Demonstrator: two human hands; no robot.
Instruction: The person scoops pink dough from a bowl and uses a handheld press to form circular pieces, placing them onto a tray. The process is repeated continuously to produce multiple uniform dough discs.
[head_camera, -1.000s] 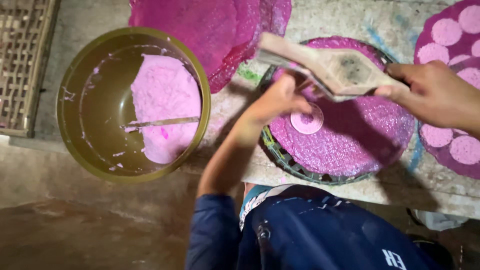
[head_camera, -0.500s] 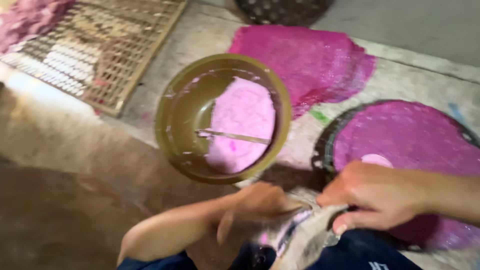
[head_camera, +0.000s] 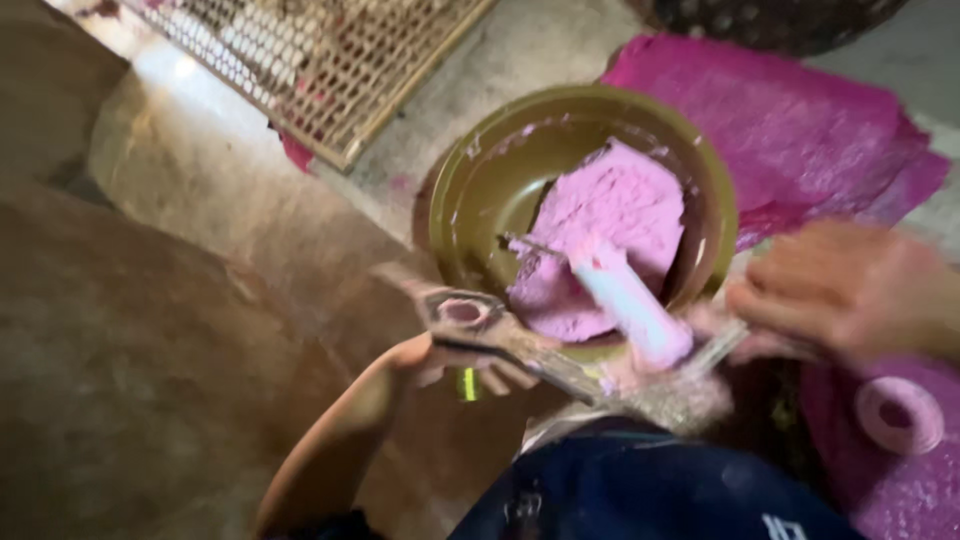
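Observation:
An olive-green bowl (head_camera: 487, 196) holds a slab of pink dough (head_camera: 612, 215). My left hand (head_camera: 452, 362) grips a flat wooden mould (head_camera: 463, 311) with a round hole, held just in front of the bowl's near rim. My right hand (head_camera: 848, 290), blurred, is closed at the bowl's right rim on the end of a spatula (head_camera: 632, 303) coated in pink dough; its blade reaches into the dough. A round pink dough disc (head_camera: 900, 414) lies on a pink sheet (head_camera: 905, 495) at the lower right.
A crumpled pink cloth (head_camera: 800, 120) lies behind the bowl on the right. A woven bamboo rack (head_camera: 320, 50) is at the top left and a dark basket (head_camera: 770, 20) at the top edge. Bare concrete ground (head_camera: 150, 330) fills the left. My blue clothing (head_camera: 640, 490) is at the bottom.
The view has swung left and closer to the bowl. My hands moved from the pink tray to the bowl's near rim. The spatula now digs into the dough and the mould sits in my left hand.

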